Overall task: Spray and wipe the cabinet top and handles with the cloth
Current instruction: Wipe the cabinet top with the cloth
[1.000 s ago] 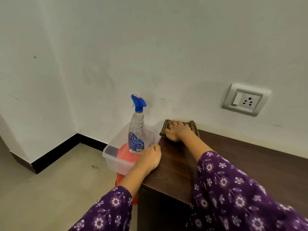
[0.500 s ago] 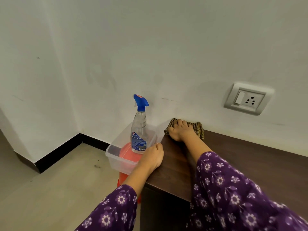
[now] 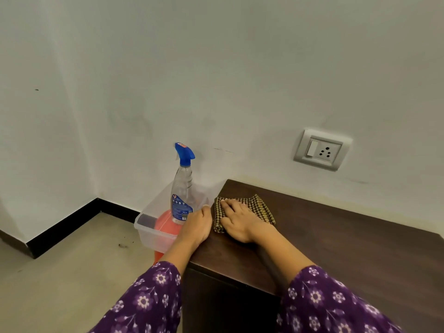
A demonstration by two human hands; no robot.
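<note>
Cloth (image 3: 242,210) under flat right hand (image 3: 236,219); spray bottle (image 3: 182,188) stands in clear bin (image 3: 149,230).

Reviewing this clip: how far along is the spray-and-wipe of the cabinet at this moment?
Done: the spray bottle stands set aside in the clear plastic tub, so spraying looks finished for now. In hand: the right hand presses the checked cloth flat on the cabinet top near its left edge, where the left hand rests. Left: the top stretching right; the handles, which are out of view.
</note>
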